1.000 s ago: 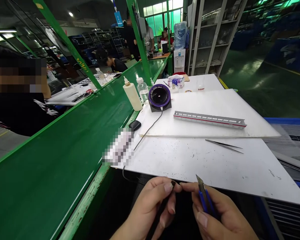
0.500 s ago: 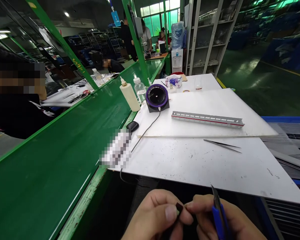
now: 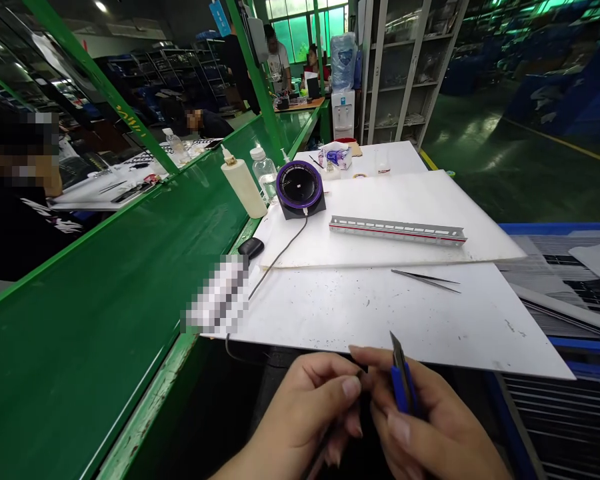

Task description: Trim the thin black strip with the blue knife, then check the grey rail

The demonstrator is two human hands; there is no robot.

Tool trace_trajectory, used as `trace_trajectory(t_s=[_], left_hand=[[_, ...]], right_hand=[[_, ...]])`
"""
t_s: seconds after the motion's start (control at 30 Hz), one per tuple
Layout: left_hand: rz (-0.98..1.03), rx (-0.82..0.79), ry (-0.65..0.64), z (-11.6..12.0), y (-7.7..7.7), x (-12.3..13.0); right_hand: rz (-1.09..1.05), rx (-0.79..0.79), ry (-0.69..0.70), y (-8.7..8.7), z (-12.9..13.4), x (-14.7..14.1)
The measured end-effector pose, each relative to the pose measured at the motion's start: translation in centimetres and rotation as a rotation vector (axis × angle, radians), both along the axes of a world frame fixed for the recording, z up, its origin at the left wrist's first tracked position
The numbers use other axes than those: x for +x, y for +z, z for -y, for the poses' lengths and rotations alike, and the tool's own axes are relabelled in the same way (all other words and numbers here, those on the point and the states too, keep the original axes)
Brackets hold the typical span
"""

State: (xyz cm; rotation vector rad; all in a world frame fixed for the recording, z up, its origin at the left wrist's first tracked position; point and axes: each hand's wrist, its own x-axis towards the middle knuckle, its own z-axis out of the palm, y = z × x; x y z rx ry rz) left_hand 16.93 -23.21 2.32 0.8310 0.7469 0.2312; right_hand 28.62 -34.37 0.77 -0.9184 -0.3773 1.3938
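Observation:
At the bottom, just off the white table's front edge, my left hand (image 3: 307, 413) pinches a small dark piece (image 3: 361, 375) between thumb and fingertips; most of the piece is hidden. My right hand (image 3: 425, 420) is closed round a blue utility knife (image 3: 404, 383), whose blade points up and away. Its fingertips are beside the dark piece, close to the left ones. Beyond the hands, thin metal tweezers (image 3: 425, 280) lie on the white tabletop (image 3: 320, 313). A slotted grey metal strip with a red line (image 3: 397, 231) rests on the white foam sheet (image 3: 390, 193).
A round purple-rimmed device (image 3: 299, 185) stands at the back left with its cable. Near it are a squeeze bottle (image 3: 244, 187), a clear bottle (image 3: 264, 170) and a black case (image 3: 251, 248). A green ledge (image 3: 130, 240) runs along the left; people sit beyond it.
Both hands have risen slightly in the view, the right one turning with the knife and its thumb now showing. The table scene has shifted left. The small dark piece is less visible.

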Motion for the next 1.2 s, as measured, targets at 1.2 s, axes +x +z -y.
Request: trace_trajectory(t_s=[1.2], left_hand=[[-0.235, 0.202, 0.049, -2.6, -6.5, -0.1]], right_hand=[[1.182, -0.213, 0.073, -2.1, -2.7, 2.8]])
